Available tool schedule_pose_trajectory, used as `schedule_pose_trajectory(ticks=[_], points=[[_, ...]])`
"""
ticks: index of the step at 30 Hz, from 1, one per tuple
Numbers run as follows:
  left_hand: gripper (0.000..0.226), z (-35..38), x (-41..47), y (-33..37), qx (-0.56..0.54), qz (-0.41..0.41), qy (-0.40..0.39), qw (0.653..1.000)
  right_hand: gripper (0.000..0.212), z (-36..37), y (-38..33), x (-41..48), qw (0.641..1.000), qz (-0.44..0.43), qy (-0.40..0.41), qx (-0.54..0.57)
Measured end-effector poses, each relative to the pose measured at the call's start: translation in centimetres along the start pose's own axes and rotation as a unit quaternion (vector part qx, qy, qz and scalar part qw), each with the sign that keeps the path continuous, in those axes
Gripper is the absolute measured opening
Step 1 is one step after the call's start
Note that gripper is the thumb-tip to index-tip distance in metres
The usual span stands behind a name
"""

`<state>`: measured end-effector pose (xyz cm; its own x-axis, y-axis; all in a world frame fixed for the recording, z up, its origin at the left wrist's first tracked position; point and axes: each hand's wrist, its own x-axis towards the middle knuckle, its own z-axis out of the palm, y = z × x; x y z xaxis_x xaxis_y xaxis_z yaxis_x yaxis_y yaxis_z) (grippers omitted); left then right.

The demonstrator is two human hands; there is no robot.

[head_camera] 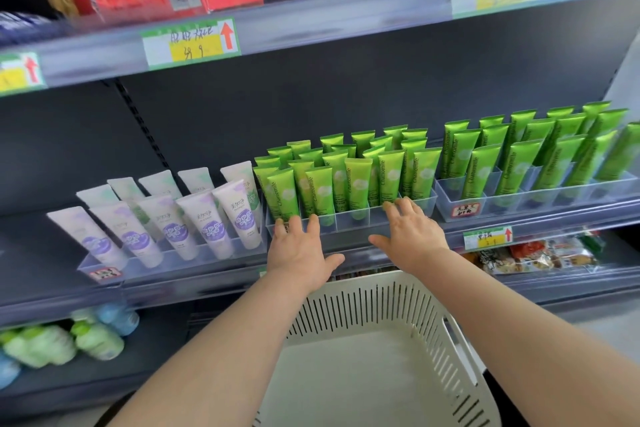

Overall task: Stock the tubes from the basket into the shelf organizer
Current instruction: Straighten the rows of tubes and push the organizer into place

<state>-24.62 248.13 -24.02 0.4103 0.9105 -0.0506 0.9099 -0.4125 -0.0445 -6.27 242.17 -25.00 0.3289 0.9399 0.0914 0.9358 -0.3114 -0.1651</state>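
Note:
A clear plastic shelf organizer in the middle of the shelf holds several upright green tubes in its compartments. My left hand rests with spread fingers against the organizer's front wall at its left part. My right hand lies flat on the front wall at its right part, fingertips touching the rim. Neither hand holds a tube. Below my arms sits a white slotted basket; its visible inside shows no tubes.
A second clear organizer of green tubes stands to the right. White and purple tubes lean in a tray to the left. Price tags line the shelf rails. Bottles sit on the lower shelf at left, snack packs at right.

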Motion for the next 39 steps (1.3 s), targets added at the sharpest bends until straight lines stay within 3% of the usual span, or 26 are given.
schedule_pose_trajectory(ticks=[26,33,39], points=[[0.087,-0.9,-3.1,0.4,-0.007,0.002,-0.025,1.0,0.073,-0.7,0.6,-3.2,0.999,-0.032,-0.002,-0.001],[0.056,-4.7,-2.7,3.7,-0.031,0.085,0.079,0.993,0.052,-3.9,2.7,-3.5,0.996,-0.027,0.085,0.009],[0.043,-9.2,-0.4,8.1,-0.063,0.166,0.181,0.967,0.035,-7.8,4.8,-2.2,0.982,0.012,0.19,0.015]])
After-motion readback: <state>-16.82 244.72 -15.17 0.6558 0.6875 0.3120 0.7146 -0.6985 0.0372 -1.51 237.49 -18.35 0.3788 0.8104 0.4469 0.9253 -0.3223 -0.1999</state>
